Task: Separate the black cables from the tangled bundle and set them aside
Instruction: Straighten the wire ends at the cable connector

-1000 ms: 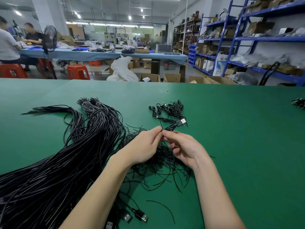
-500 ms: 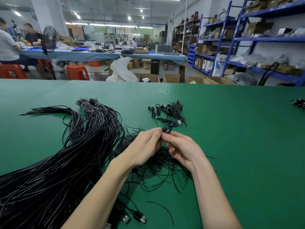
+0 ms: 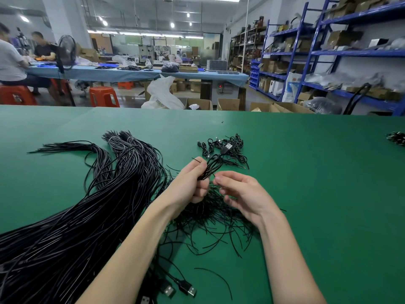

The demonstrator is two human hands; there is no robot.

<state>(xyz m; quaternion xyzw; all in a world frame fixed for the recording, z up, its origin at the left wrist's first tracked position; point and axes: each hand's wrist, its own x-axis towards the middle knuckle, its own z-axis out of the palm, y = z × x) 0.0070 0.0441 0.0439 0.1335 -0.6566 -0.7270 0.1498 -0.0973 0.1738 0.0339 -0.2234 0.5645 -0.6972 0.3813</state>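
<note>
A big bundle of long black cables sprawls over the left of the green table. My left hand grips a coiled black USB cable, its plug sticking up toward the far side. Beside it, my right hand hovers with fingers loosely curled and nothing in it. Under both hands lies a tangle of thin black wire ties. A small pile of separated coiled cables sits just beyond the hands.
USB plugs of other cables lie near the table's front edge between my forearms. Another small cable heap sits at the far right edge. Beyond the table are orange stools, cartons, blue shelving and people seated at a far table.
My right hand has let go of the coiled cable and drawn slightly back to the right. My left hand now holds the coil alone and has raised it a little.
</note>
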